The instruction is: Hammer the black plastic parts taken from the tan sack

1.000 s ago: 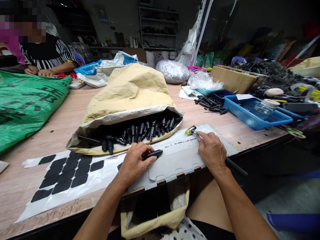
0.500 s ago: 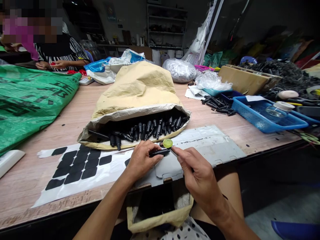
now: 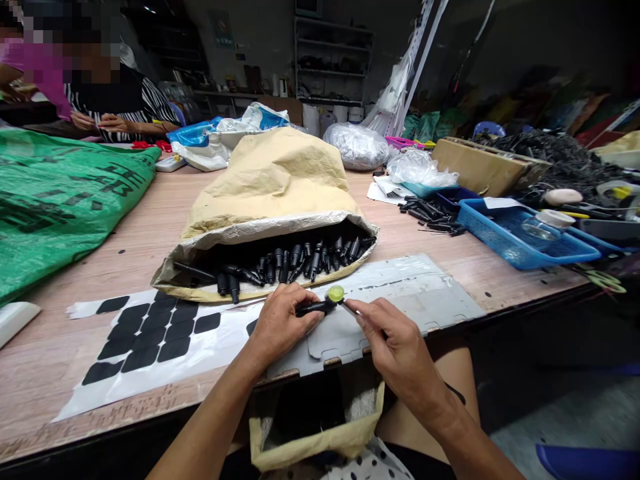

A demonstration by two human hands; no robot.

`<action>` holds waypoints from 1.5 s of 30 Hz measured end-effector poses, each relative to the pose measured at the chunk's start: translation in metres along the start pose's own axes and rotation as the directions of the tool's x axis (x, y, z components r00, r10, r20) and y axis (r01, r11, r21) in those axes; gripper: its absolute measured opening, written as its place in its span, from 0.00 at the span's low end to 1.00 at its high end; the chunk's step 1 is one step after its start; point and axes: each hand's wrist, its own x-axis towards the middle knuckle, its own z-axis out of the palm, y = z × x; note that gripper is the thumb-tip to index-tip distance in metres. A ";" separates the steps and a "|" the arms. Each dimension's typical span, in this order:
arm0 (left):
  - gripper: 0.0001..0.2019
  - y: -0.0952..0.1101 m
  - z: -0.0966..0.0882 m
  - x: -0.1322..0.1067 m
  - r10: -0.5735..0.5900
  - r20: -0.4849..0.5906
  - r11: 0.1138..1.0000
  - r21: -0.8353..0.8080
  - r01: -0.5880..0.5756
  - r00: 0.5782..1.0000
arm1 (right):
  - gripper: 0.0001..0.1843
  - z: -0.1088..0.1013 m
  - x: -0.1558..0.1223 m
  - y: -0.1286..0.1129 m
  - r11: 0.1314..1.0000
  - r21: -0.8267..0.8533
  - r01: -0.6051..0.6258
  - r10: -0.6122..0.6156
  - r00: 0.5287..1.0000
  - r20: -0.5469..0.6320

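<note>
While the left hand grips a black tube, the right hand is closed around the handle of a hammer. The tube points from the left hand toward the right, and the yellow-green hammer head is at its tip. Beyond the left hand lies an open sack with black pieces.

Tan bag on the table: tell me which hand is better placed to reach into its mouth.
Probably the left hand: it lies close by the open tan bag, though it holds a black part. The right hand is farther off and grips a hammer.
</note>
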 end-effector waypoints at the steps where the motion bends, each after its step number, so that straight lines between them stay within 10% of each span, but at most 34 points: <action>1: 0.07 0.001 0.000 0.000 -0.004 -0.003 1.000 -0.007 0.004 1.000 | 0.18 -0.004 0.002 0.004 1.000 -0.001 -0.007 0.007 0.999 -0.036; 12: 0.12 -0.003 -0.003 0.001 0.007 0.040 0.999 -0.033 -0.005 0.999 | 0.16 -0.031 0.033 0.083 0.752 -0.592 -0.290 0.162 0.952 -0.261; 36: 0.20 -0.003 -0.004 0.000 0.037 0.076 0.999 0.008 -0.038 0.996 | 0.15 -0.022 0.028 0.087 0.707 -0.641 -0.299 0.108 0.941 -0.320; 42: 0.20 0.026 -0.008 -0.027 -0.021 0.132 0.948 -0.311 0.061 0.991 | 0.15 -0.023 0.029 0.084 0.706 -0.639 -0.305 0.121 0.941 -0.316; 45: 0.23 0.042 0.002 -0.047 -0.161 0.265 0.718 -0.630 0.297 0.951 | 0.15 -0.023 0.029 0.084 0.705 -0.637 -0.311 0.125 0.939 -0.320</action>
